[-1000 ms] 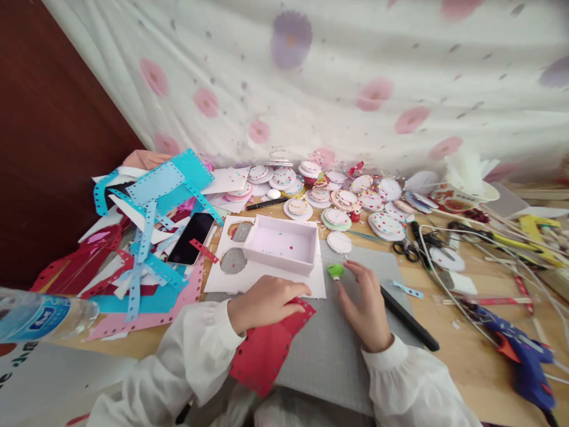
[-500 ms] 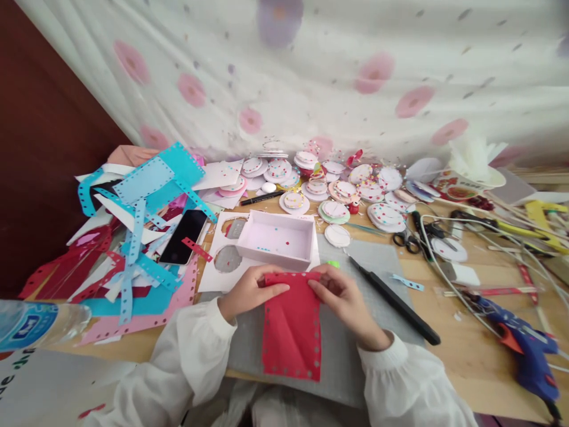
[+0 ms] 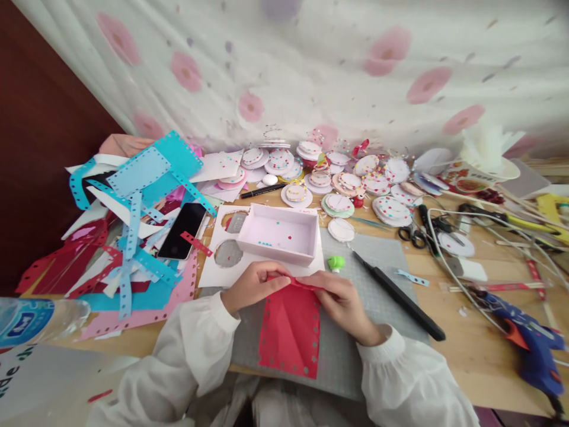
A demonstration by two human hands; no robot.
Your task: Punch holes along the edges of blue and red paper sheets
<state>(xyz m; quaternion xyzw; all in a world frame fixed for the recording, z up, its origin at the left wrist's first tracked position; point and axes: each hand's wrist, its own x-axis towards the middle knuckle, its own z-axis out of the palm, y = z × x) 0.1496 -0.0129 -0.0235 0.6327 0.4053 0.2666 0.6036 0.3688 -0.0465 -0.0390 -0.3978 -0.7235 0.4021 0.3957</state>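
Observation:
A red paper sheet (image 3: 290, 335) with small holes along its edges hangs toward me over the grey cutting mat (image 3: 377, 356). Its far edge is bunched between my fingers. My left hand (image 3: 255, 287) pinches that edge on the left, thumb on top. On the right, my right hand (image 3: 342, 301) grips the same edge, its fingertips close to the left ones. Just beyond both hands stands a shallow white box (image 3: 280, 234) with a few tiny coloured bits inside. A small green object (image 3: 336, 263) lies right of the box.
Paper scraps (image 3: 133, 237) and a phone (image 3: 182, 231) lie left, near a bottle (image 3: 35, 320). Decorated discs (image 3: 340, 204) line the back. Rightward are a black pen-like tool (image 3: 398, 293), scissors (image 3: 412, 236) and a blue glue gun (image 3: 528, 344) with its cable.
The far edge of the red paper has been folded or crumpled toward me, and my right fingers have moved left over it. More of the green object shows. The view has shifted slightly.

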